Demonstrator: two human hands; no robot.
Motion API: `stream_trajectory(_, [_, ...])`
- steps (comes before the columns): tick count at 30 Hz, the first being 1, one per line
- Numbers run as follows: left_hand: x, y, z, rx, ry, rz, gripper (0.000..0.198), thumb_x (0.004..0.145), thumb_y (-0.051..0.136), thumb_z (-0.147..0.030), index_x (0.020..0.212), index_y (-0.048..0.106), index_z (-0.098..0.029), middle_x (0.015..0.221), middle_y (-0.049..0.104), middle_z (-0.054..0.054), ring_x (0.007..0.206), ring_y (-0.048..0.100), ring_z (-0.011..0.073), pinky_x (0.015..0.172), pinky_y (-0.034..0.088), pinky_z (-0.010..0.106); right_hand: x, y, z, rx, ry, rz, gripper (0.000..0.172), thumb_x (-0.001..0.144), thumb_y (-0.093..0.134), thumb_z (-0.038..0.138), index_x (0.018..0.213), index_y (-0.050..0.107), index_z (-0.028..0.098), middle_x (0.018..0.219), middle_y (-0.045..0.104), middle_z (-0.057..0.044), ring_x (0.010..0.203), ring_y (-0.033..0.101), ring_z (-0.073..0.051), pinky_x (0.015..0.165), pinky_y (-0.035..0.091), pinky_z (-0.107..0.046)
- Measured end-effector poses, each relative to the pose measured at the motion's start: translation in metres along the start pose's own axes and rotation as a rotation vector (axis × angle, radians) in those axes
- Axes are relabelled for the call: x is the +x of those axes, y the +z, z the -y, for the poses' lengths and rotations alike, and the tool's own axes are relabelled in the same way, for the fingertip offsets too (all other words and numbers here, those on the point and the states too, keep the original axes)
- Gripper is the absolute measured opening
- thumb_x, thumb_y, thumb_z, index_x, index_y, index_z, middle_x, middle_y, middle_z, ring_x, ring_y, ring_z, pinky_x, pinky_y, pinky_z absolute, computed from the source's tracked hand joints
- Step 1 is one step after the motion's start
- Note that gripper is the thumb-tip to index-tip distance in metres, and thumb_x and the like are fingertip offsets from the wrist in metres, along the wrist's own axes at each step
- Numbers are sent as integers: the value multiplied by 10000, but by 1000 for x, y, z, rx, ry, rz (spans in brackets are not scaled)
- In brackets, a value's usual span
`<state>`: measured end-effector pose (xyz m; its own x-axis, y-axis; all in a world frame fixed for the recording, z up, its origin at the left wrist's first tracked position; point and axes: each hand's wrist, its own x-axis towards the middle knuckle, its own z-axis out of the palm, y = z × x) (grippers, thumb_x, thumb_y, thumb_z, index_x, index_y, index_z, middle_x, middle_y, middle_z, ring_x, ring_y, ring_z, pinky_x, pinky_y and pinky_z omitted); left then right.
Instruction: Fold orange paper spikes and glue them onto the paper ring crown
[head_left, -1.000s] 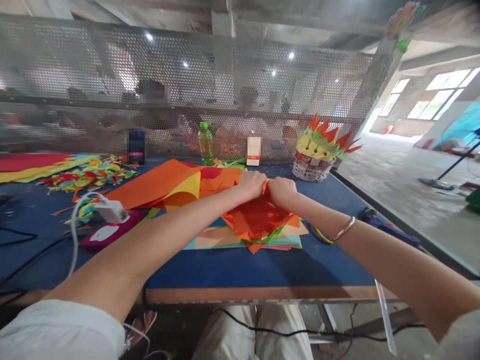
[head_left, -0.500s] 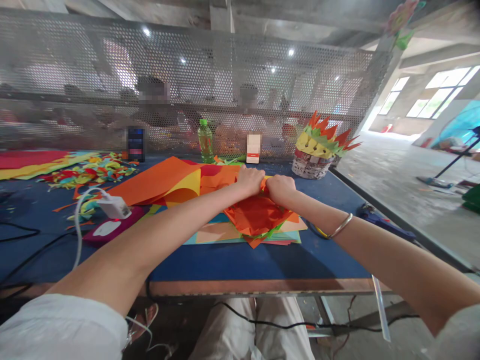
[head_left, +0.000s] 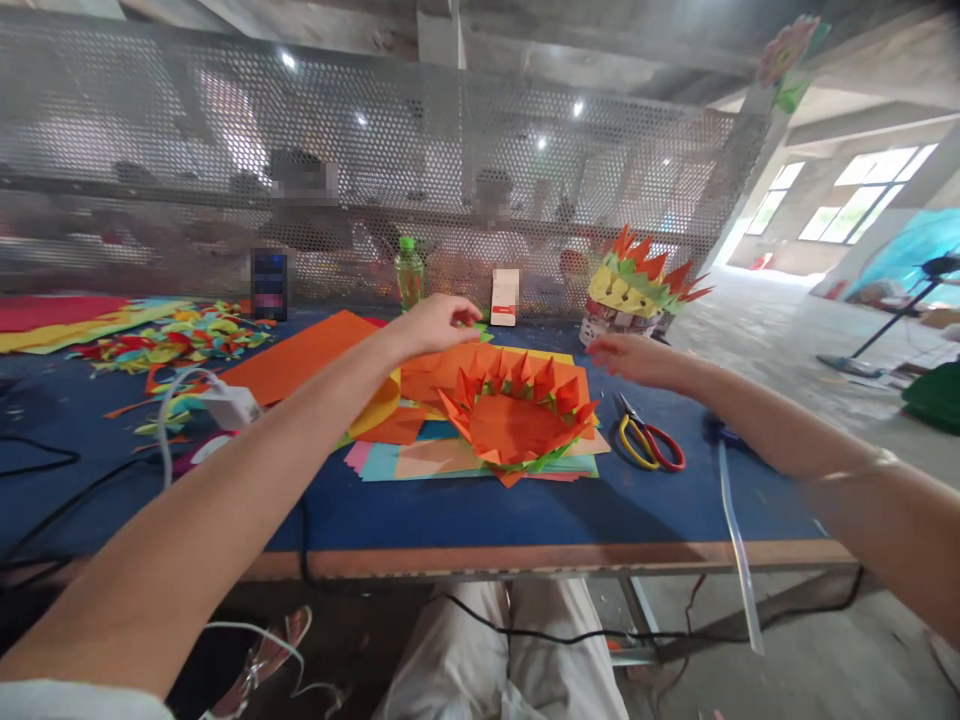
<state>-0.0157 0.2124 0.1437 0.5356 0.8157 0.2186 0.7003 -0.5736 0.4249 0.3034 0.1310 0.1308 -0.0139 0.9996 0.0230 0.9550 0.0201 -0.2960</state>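
Note:
A ring of folded orange paper points with green beneath (head_left: 517,425) rests on stacked coloured sheets (head_left: 420,460) at the middle of the table. Up and to the left of the ring is my left hand (head_left: 444,322), its fingers loosely curved and apart, holding nothing. My right hand (head_left: 626,358) hangs open to the ring's upper right, in front of a basket with yellow, green and orange paper points (head_left: 637,285). Neither hand touches the ring. Scissors with red and yellow handles (head_left: 649,445) lie right of the sheets.
Orange sheets (head_left: 307,365) and a pile of paper scraps (head_left: 187,340) lie left. A green bottle (head_left: 409,270) and two phones stand by the perforated screen (head_left: 375,150). A white charger (head_left: 231,407) with cables is near my left arm. A glue gun with a clear stick (head_left: 739,540) lies right.
Both hands have let go of the orange paper ring and moved apart, left hand leftward, right hand rightward. The ring's points now stand uncovered, and the scissors show fully.

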Motion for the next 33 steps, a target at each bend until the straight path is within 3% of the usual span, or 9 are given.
stream_trajectory(4, [-46,-2,35,-164,-65,55,352,986,647,-361,1280,610,-173,1284,639,99,1102,660,243,930,579,460,-40,13,-21,224,50,201,313,978,651,356,1236,622,182,1191,667,-62,967,679,-172,822,601,-364])
stream_trajectory(9, [-81,33,49,-369,-110,245,356,985,650,-363,1286,605,-176,1253,651,94,1044,678,225,881,597,427,-68,42,-8,441,30,325,351,965,672,293,1291,588,195,1227,650,-66,887,674,-138,722,602,-295])
stream_trajectory(14, [-83,64,38,-553,-47,307,351,983,653,-356,1277,609,-170,1257,651,95,1060,675,230,900,592,441,-68,63,10,521,13,344,311,977,654,327,1256,610,198,1201,657,-60,926,670,-151,772,602,-324])
stream_trajectory(17, [-79,74,32,-633,-26,277,354,982,654,-360,1277,611,-169,1281,641,99,1092,665,240,923,583,458,-64,67,15,549,49,327,312,978,651,344,1246,612,191,1204,654,-63,955,669,-163,800,600,-346])
stream_trajectory(26, [-74,82,16,-790,-147,111,384,982,652,-363,1314,591,-178,1322,619,107,1121,653,252,936,577,471,-56,60,21,800,160,294,375,981,637,403,1285,601,186,1285,636,-83,1083,660,-212,917,577,-434])
stream_trajectory(33, [-77,84,1,-948,-238,98,385,982,653,-359,1315,590,-177,1311,624,104,1107,658,248,926,583,464,-54,61,25,918,191,232,389,981,636,413,1294,598,185,1304,630,-87,1108,655,-221,934,571,-448])
